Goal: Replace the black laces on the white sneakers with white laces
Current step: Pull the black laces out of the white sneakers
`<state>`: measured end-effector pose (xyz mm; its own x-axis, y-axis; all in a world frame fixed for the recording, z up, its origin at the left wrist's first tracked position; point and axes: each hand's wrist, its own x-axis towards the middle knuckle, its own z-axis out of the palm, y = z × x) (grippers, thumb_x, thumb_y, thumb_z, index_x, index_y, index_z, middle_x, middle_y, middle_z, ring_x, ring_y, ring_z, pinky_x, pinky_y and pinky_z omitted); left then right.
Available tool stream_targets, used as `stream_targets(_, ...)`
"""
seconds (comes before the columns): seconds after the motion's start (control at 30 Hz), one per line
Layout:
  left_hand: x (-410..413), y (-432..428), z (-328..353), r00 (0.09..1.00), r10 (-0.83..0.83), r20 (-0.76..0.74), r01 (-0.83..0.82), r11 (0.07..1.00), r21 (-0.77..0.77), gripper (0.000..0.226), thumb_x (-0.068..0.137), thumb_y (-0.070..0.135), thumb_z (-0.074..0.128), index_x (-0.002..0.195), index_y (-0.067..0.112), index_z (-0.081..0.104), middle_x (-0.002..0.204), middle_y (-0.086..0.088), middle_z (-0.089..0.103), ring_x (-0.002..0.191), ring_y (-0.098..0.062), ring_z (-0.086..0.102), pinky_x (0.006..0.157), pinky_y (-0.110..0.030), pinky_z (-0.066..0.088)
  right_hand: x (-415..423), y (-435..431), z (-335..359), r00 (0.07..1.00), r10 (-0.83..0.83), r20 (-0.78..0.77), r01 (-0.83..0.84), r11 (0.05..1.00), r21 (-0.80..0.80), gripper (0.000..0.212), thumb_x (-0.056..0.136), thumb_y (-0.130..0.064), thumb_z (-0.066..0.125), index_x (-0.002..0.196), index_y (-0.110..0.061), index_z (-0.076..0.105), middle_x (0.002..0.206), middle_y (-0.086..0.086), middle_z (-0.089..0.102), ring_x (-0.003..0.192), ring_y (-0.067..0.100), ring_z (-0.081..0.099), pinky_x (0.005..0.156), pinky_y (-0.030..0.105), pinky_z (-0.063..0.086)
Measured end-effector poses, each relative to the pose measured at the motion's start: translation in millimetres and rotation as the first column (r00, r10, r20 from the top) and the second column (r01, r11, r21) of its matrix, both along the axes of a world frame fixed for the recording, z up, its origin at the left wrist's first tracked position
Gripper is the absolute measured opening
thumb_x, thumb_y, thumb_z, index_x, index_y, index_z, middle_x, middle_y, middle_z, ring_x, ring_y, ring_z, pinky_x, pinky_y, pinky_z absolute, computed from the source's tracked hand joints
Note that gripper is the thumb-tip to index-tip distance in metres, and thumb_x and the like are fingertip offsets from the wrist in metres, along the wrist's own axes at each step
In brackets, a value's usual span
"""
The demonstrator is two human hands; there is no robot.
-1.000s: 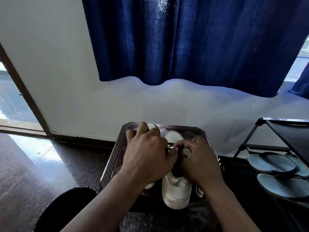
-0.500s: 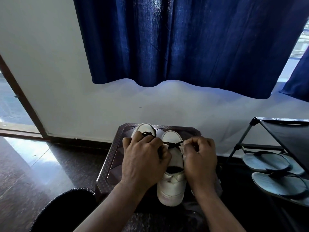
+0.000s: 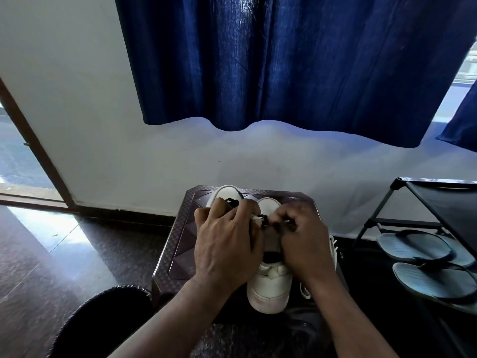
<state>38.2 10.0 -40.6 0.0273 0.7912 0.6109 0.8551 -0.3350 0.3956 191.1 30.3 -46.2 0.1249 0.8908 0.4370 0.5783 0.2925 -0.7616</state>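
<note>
Two white sneakers stand side by side on a dark brown stool (image 3: 180,244), toes toward the wall. The right sneaker (image 3: 269,290) shows its heel and open tongue. The left sneaker (image 3: 227,193) is mostly hidden under my left hand (image 3: 227,244). My left hand is closed over the shoes and pinches the black lace (image 3: 262,218) near the right sneaker's toe end. My right hand (image 3: 303,244) pinches the same lace from the other side. White laces (image 3: 333,244) lie along the stool's right edge, partly hidden by my right wrist.
A black shoe rack (image 3: 423,202) with blue flip-flops (image 3: 433,275) stands at the right. A blue curtain (image 3: 284,60) hangs on the white wall behind the stool. A round dark object (image 3: 103,319) sits at lower left on the glossy dark floor. A doorway (image 3: 15,151) opens at far left.
Both hands have shifted toward the toe end of the right sneaker. The fingers of my right hand have closed tighter on the black lace.
</note>
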Motion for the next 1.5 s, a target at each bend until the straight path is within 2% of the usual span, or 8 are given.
stream_targets(0.23,-0.2,0.1,-1.5,1.000,0.003,0.012,-0.004,0.998,0.056,0.025,0.084,0.031,0.065,0.107,0.029,0.058,0.071,0.017,0.065,0.098,-0.017,0.048,0.082,-0.036,0.024,12.8,3.7,6.7,0.790,-0.160,-0.593,0.161,0.986,-0.051,0.012,0.092,-0.023,0.065,0.082,-0.019,0.069,0.084,-0.004,0.071,0.080,0.013,0.061,0.080,0.039,0.050)
stream_targets(0.5,-0.8,0.9,-3.0,1.000,-0.004,-0.002,0.004,0.999,0.040,0.026,0.085,0.033,0.064,0.109,0.030,0.053,0.072,0.015,0.068,0.100,-0.020,0.050,0.083,-0.041,0.031,1.2,4.2,0.0,0.962,0.073,0.262,-0.041,0.991,-0.126,0.018,0.071,-0.049,0.054,0.082,-0.039,0.064,0.104,-0.019,0.064,0.113,0.019,0.059,0.098,0.034,0.042)
stream_targets(0.67,-0.5,-0.3,-2.6,1.000,-0.021,0.004,0.021,0.999,0.035,0.025,0.084,0.032,0.055,0.109,0.029,0.055,0.074,0.016,0.069,0.100,-0.020,0.051,0.084,-0.043,0.034,3.6,5.7,-6.5,0.965,0.075,0.252,-0.037,0.988,-0.153,0.009,0.074,-0.048,0.057,0.073,-0.041,0.063,0.105,-0.017,0.063,0.108,0.023,0.060,0.094,0.041,0.048)
stream_targets(0.83,-1.5,1.3,-4.6,1.000,-0.023,-0.002,0.023,0.999,0.037,0.022,0.088,0.034,0.061,0.109,0.030,0.054,0.075,0.018,0.068,0.101,-0.020,0.050,0.084,-0.043,0.034,1.0,1.5,1.5,0.975,-0.108,-0.194,0.117,0.992,0.040,0.013,0.093,-0.013,0.071,0.087,-0.024,0.073,0.105,-0.008,0.070,0.100,0.014,0.067,0.089,0.035,0.053)
stream_targets(1.0,-0.9,1.5,-4.8,1.000,-0.018,0.003,0.018,0.999,0.038,0.024,0.086,0.034,0.054,0.109,0.029,0.057,0.071,0.018,0.065,0.102,-0.016,0.047,0.085,-0.040,0.030,4.5,-0.6,13.4,0.630,-0.050,-0.775,0.031,0.999,-0.039,0.019,0.100,-0.002,0.056,0.086,-0.014,0.063,0.095,0.009,0.078,0.085,0.021,0.071,0.081,0.037,0.056)
stream_targets(1.23,-2.3,1.3,-4.6,1.000,-0.016,0.010,0.015,1.000,0.026,0.024,0.086,0.033,0.060,0.109,0.027,0.056,0.072,0.014,0.067,0.102,-0.018,0.047,0.084,-0.041,0.032,1.5,-2.6,5.9,0.979,-0.024,0.200,0.027,1.000,-0.008,0.011,0.081,-0.033,0.073,0.091,-0.038,0.073,0.120,-0.018,0.063,0.114,-0.007,0.044,0.108,0.033,0.041)
stream_targets(1.4,-1.1,1.3,-4.8,1.000,-0.017,0.002,0.017,1.000,0.023,0.026,0.082,0.032,0.057,0.108,0.027,0.056,0.071,0.014,0.065,0.101,-0.018,0.047,0.083,-0.041,0.033,5.6,0.4,3.4,0.972,0.089,0.217,-0.062,0.990,-0.130,0.018,0.086,-0.028,0.080,0.078,-0.043,0.071,0.121,-0.016,0.062,0.123,0.005,0.047,0.110,0.033,0.036)
stream_targets(1.5,-0.6,1.6,-4.9,1.000,-0.016,-0.001,0.016,0.999,0.029,0.025,0.083,0.031,0.061,0.107,0.028,0.056,0.073,0.016,0.066,0.100,-0.018,0.047,0.083,-0.041,0.034,1.9,0.4,3.4,0.994,0.038,-0.102,-0.042,0.999,-0.033,0.032,0.086,-0.008,0.078,0.074,-0.037,0.072,0.109,-0.013,0.070,0.110,0.009,0.064,0.098,0.033,0.048)
